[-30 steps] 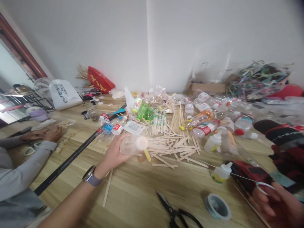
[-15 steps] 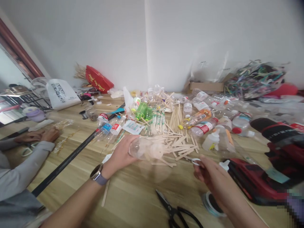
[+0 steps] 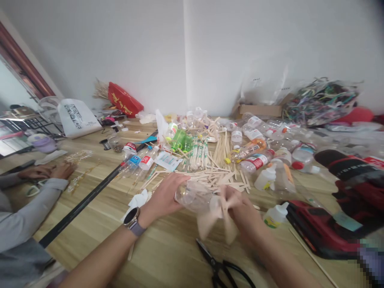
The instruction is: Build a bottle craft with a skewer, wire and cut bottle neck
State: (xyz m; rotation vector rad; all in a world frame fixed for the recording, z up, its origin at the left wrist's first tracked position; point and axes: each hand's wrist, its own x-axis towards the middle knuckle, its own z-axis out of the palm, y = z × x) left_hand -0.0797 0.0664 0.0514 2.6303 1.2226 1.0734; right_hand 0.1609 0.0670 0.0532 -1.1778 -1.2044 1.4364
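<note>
My left hand [image 3: 163,198], with a watch on its wrist, is closed around a clear plastic bottle [image 3: 193,196] held on its side above the wooden table [image 3: 168,248]. At the bottle's cap end sits a blurred propeller of flat wooden sticks [image 3: 217,220]. My right hand [image 3: 241,210] has its fingers closed on that propeller, right against the bottle's mouth. Motion smears both the propeller and my right hand.
A heap of flat wooden sticks [image 3: 222,178], skewers and plastic bottles [image 3: 255,160] lies beyond my hands. Black scissors [image 3: 220,266] lie at the near edge, glue bottles [image 3: 274,214] and a red tool [image 3: 321,228] to the right. Another person's hands [image 3: 48,172] rest at left beside a black rod [image 3: 87,204].
My right hand came in from the lower right and closed on the stick propeller. My left hand carried the bottle rightward and nearer to me.
</note>
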